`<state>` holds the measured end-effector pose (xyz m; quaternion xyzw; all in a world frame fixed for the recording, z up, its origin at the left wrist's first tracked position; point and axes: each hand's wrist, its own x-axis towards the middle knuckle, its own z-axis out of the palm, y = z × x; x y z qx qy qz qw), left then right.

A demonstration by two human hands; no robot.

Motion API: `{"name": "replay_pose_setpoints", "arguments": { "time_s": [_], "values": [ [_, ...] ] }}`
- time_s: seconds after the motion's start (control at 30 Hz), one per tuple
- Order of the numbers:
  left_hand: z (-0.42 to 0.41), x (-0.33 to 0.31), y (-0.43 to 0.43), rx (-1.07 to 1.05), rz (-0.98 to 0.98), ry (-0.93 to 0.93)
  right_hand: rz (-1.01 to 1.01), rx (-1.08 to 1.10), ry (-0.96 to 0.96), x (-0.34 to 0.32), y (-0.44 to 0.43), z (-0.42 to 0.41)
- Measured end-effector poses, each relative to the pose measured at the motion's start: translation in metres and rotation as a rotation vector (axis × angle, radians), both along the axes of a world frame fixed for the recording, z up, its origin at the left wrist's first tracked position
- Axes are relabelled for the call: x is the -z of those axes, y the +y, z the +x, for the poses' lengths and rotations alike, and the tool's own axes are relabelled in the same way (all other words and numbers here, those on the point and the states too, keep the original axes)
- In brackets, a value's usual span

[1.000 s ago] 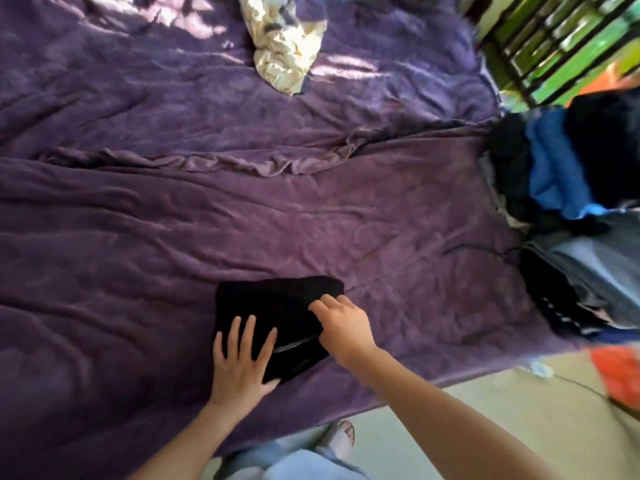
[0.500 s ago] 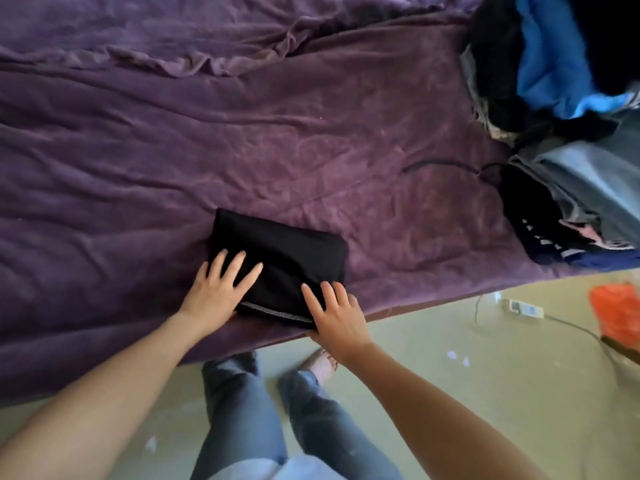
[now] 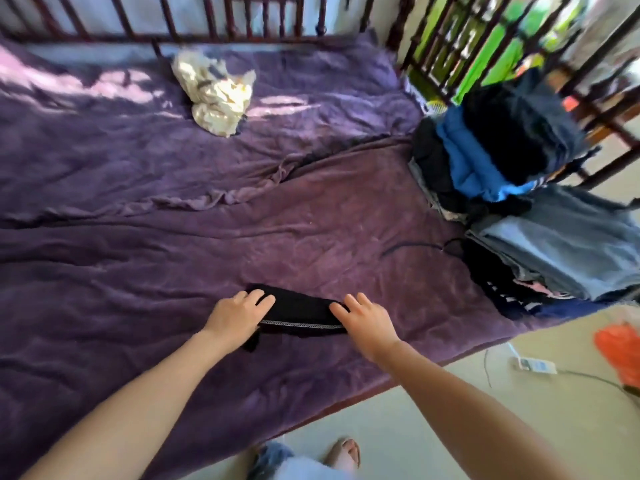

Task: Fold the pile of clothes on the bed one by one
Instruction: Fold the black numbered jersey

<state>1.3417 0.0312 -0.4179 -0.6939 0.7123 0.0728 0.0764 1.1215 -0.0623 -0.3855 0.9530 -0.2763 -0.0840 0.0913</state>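
Left grip (image 3: pixel 235 315), right grip (image 3: pixel 369 323) flank black garment (image 3: pixel 301 311).

A bedroom in a home — a bed (image 3: pixel 173 237) under a rumpled purple cover, dark turned wooden rails (image 3: pixel 242 15) at its far side, a pile of clothes (image 3: pixel 519 174) heaped on it, and a barred window (image 3: pixel 485 39) beside it.
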Motion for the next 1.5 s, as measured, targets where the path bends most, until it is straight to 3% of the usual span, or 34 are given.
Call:
{"name": "replay_pose_setpoints", "arguments": {
  "time_s": [0.27, 0.5, 0.73, 0.87, 0.93, 1.0, 1.07, 1.13, 1.23, 1.37, 1.5],
  "values": [
    [0.007, -0.142, -0.11, 0.185, -0.5, -0.114, -0.238, 0.077, -0.304, -0.12, -0.086, -0.013],
    [-0.043, -0.208, -0.205, 0.288, -0.617, -0.119, -0.359, 0.151, -0.448, -0.179, -0.156, -0.076],
    [-0.129, -0.243, -0.336, 0.475, -0.833, -0.249, -0.485, 0.164, -0.497, -0.211, -0.266, -0.168],
    [-0.193, -0.304, -0.443, 0.417, -0.993, -0.332, -0.591, 0.261, -0.631, -0.248, -0.347, -0.215],
    [-0.219, -0.329, -0.5, 0.204, -0.846, -0.269, -0.639, 0.292, -0.707, -0.258, -0.388, -0.23],
    [-0.237, -0.333, -0.538, 0.0, -0.553, -0.226, -0.597, 0.342, -0.735, -0.252, -0.42, -0.235],
    [-0.242, -0.31, -0.552, -0.065, -0.321, -0.179, -0.463, 0.453, -0.618, -0.225, -0.441, -0.237],
    [-0.232, -0.278, -0.55, -0.091, -0.168, -0.155, -0.156, 0.616, -0.39, -0.185, -0.459, -0.24],
    [-0.193, -0.249, -0.541, -0.175, -0.084, -0.193, 0.173, 0.745, -0.226, -0.134, -0.486, -0.246],
    [-0.133, -0.259, -0.51, -0.306, -0.094, -0.193, 0.074, 0.779, -0.214, -0.141, -0.51, -0.226],
    [-0.1, -0.277, -0.469, -0.421, -0.138, -0.159, 0.088, 0.587, -0.216, -0.178, -0.504, -0.177]
  ]
}}
